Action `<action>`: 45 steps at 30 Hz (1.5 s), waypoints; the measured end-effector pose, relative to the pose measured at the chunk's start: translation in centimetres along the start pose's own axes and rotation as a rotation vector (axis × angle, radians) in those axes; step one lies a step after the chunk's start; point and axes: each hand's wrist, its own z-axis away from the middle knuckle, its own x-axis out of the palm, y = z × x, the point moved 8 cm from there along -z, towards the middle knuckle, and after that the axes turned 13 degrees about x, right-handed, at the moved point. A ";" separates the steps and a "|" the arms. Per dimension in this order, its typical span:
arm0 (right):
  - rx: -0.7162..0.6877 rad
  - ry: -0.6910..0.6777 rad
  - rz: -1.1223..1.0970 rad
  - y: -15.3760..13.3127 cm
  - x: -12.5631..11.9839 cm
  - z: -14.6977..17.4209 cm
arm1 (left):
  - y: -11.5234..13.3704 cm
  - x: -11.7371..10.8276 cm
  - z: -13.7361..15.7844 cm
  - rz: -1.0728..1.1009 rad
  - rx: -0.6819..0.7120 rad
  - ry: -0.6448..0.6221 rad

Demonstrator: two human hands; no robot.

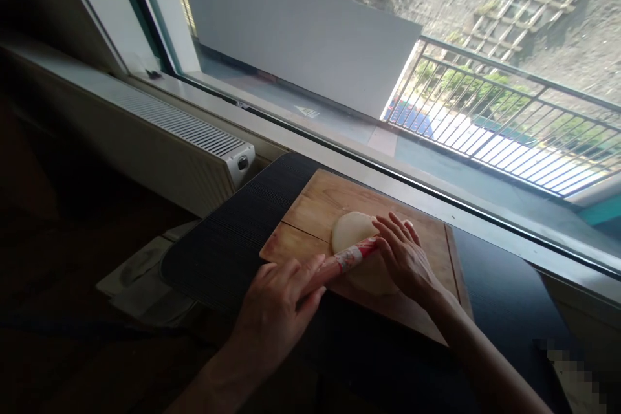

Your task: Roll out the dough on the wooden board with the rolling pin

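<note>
A rolling pin (356, 255) with a red and white patterned middle lies slantwise across a round, flat sheet of pale dough (353, 228). The dough rests on a wooden board (315, 197) and shows on both sides of the pin. My left hand (284, 294) is wrapped over the near left end of the pin, thumb underneath. On the far right end, my right hand (402, 255) holds the pin with its fingers laid over the top and reaching past it. That end of the pin is mostly hidden under the fingers.
The board lies on a dark table (228, 226) with rounded corners, pushed against a window sill (310, 158). A white radiator (194, 136) stands left of the table. Beyond the glass is a metal railing (485, 116). Pale flat items (140, 278) sit low at the left.
</note>
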 end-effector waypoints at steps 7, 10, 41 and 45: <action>0.083 -0.099 -0.052 -4.6 2.7 -10.6 | -3.8 -1.3 -1.3 -0.131 -0.095 0.051; 0.085 -0.099 -0.069 -6.2 3.0 -13.4 | -4.6 -1.6 -1.4 -0.174 -0.127 0.044; 0.042 0.028 0.023 1.2 0.2 0.1 | -2.1 -0.6 -2.4 -0.169 -0.007 0.028; 0.023 0.064 0.040 2.9 -0.3 4.8 | -1.7 -0.5 -3.2 -0.148 0.015 0.032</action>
